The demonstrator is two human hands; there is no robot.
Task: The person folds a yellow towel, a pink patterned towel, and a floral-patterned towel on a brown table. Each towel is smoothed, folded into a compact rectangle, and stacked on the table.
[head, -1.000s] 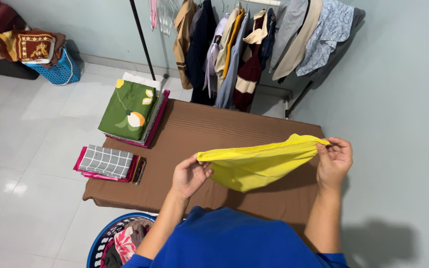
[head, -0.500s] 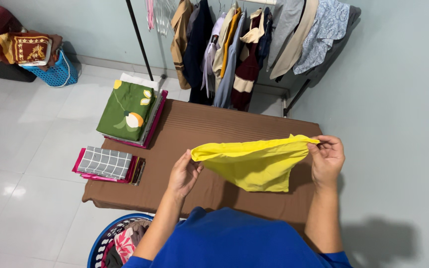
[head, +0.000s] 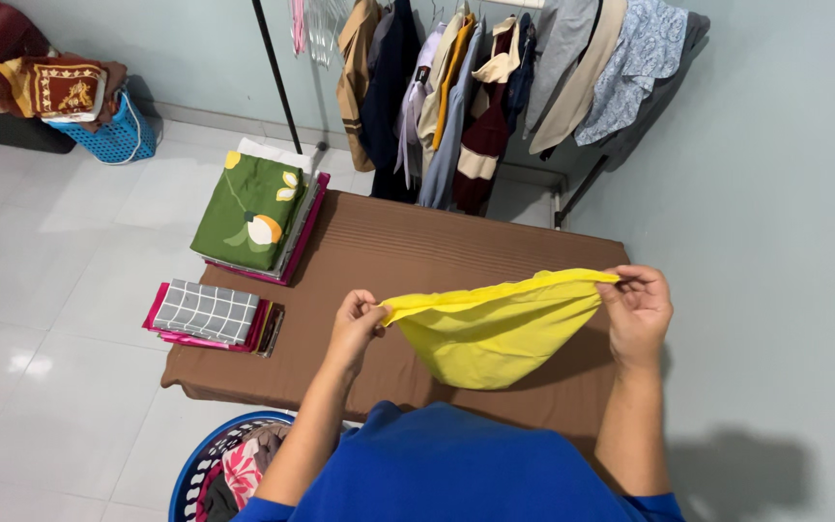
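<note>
A yellow cloth (head: pixel 490 333) hangs stretched between my two hands above a brown table (head: pixel 408 246). My left hand (head: pixel 358 324) pinches the cloth's left top corner. My right hand (head: pixel 638 314) pinches its right top corner near the table's right edge. The cloth sags in a rounded pouch below the taut top edge.
A green floral folded stack (head: pixel 251 213) sits at the table's far left corner. A grey checked folded stack (head: pixel 207 313) lies at its near left. A clothes rack (head: pixel 495 87) stands behind. A laundry basket (head: pixel 229 464) is at my lower left, a blue basket (head: pixel 113 135) far left.
The cloth's top edge has been pulled tauter and straighter. The hanging part has dropped into a rounder pouch. My left hand turned and shifted slightly.
</note>
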